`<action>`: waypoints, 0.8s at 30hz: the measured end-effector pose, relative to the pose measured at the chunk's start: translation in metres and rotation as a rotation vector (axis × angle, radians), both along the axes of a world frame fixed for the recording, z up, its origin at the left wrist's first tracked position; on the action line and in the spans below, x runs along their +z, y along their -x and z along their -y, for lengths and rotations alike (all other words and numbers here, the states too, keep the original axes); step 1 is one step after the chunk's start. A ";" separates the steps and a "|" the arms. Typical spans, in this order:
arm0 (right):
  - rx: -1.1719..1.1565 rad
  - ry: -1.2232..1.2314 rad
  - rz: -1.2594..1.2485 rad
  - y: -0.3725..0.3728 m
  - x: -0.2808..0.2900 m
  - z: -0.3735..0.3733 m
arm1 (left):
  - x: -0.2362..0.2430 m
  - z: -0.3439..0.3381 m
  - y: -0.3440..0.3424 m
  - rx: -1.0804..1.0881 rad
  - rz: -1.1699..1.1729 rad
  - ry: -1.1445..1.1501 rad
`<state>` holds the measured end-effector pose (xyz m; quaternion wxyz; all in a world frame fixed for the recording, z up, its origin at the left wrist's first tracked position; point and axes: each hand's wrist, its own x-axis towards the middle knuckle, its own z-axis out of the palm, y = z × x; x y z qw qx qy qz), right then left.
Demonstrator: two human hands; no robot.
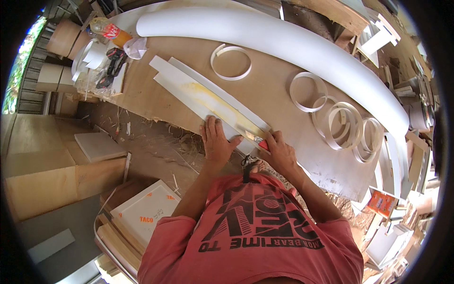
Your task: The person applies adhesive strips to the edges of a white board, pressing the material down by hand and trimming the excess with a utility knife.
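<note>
A long white board (pixel 184 97) lies slantwise across the brown worktop, with a yellow smear, like glue, along its middle. A narrow white strip (pixel 189 71) runs along its far side. My left hand (pixel 216 139) rests flat on the board's near end, fingers stretched and thumb apart, holding nothing. At the same end, my right hand (pixel 280 150) is closed round a red-handled flat tool (pixel 263 144). The tool's pale flat head touches the yellow smear; whether it is a brush or a blade is hard to tell.
Several pale ring-shaped strips (pixel 231 62) stand or lie on the worktop (pixel 265 94). A long curved white panel (pixel 265 35) borders its far side. At the left are a bottle of orange liquid (pixel 111 31) and a black power tool (pixel 112 67). Wooden boxes (pixel 42 175) stand lower left.
</note>
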<state>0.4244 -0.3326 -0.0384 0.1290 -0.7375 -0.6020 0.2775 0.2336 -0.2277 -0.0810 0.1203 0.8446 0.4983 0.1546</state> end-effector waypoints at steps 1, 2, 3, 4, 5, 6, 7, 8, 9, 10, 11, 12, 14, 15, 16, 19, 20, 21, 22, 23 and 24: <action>0.012 -0.029 0.004 0.000 -0.001 0.001 | 0.000 0.000 -0.001 0.005 -0.002 0.009; 0.022 -0.058 0.007 0.000 -0.003 0.001 | 0.001 -0.001 0.000 0.009 -0.005 0.017; 0.030 -0.082 0.013 0.000 -0.005 0.003 | 0.000 0.000 0.000 0.010 -0.011 0.012; 0.031 -0.080 0.015 0.000 -0.004 0.002 | -0.001 0.000 0.000 0.010 -0.017 0.006; 0.032 -0.077 0.017 0.000 -0.002 0.001 | -0.002 0.000 0.001 0.010 -0.023 0.001; 0.031 -0.071 0.019 0.000 -0.002 0.002 | -0.004 0.000 0.001 0.009 -0.020 -0.003; 0.033 -0.077 0.017 0.000 -0.003 0.002 | -0.005 0.001 0.001 0.009 -0.016 -0.008; 0.034 -0.082 0.014 0.000 -0.004 0.002 | -0.006 0.001 0.002 0.008 -0.013 -0.012; 0.035 -0.086 0.013 0.000 -0.005 0.003 | -0.006 0.001 0.002 0.004 -0.006 -0.025; 0.034 -0.077 0.015 0.000 -0.005 0.003 | -0.006 0.000 0.003 0.001 0.001 -0.037; 0.034 -0.068 0.017 0.000 -0.005 0.002 | -0.006 -0.001 0.005 -0.002 0.008 -0.050; 0.032 -0.059 0.020 0.000 -0.004 0.002 | -0.006 -0.004 0.009 -0.028 0.072 -0.047; 0.028 -0.061 0.014 0.000 -0.001 0.001 | -0.006 -0.016 0.022 -0.078 0.201 -0.042; 0.031 -0.065 0.010 0.000 0.001 -0.001 | -0.002 -0.023 0.027 0.009 0.340 0.090; 0.038 -0.062 0.011 0.000 0.000 -0.003 | 0.002 -0.030 0.032 0.097 0.479 0.222; 0.047 -0.060 0.000 0.002 0.000 -0.013 | 0.030 -0.056 0.042 0.333 0.579 0.331; 0.034 -0.060 -0.012 0.003 -0.001 -0.018 | 0.037 -0.068 0.044 0.403 0.560 0.320; 0.026 -0.060 -0.027 0.005 -0.001 -0.024 | 0.039 -0.082 0.051 0.376 0.519 0.270; 0.038 -0.067 -0.017 0.007 -0.001 -0.028 | 0.039 -0.097 0.057 0.348 0.477 0.225; 0.047 -0.074 -0.008 0.009 0.000 -0.033 | 0.038 -0.114 0.060 0.318 0.435 0.182; 0.060 -0.078 0.004 0.010 0.000 -0.036 | 0.029 -0.131 0.062 0.291 0.341 0.071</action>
